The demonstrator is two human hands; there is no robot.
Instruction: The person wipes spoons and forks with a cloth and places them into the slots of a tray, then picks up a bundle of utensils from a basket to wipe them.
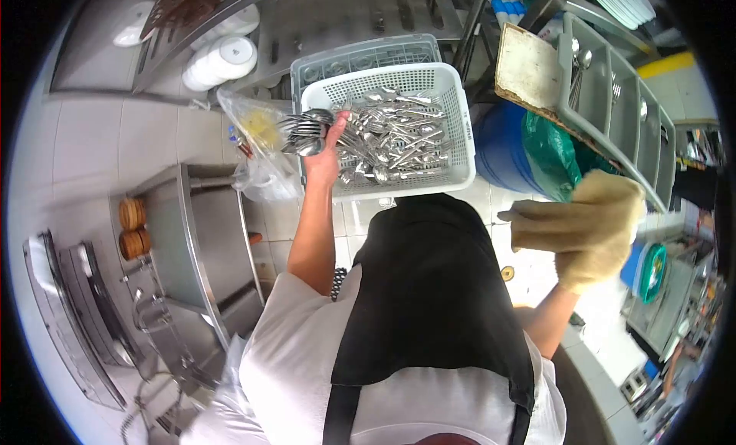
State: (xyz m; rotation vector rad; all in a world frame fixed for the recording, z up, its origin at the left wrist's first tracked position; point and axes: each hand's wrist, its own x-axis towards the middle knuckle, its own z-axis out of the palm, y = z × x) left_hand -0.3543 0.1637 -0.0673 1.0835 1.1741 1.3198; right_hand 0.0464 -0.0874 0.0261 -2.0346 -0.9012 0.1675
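Head view: over the white basket's [458, 142] left rim, the left hand [325, 160] clamps cutlery [307, 132], heads leftward; the right hand [599, 244], grip hidden under cloth [540, 221], hangs well right.

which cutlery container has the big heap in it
The white perforated basket by the left hand: cutlery is heaped across it, whereas the grey divided tray at the right shows just a few pieces.

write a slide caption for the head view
Left hand holds shiny metal spoons and forks at the edge of a pale perforated plastic basket; tan cloth covers right hand.
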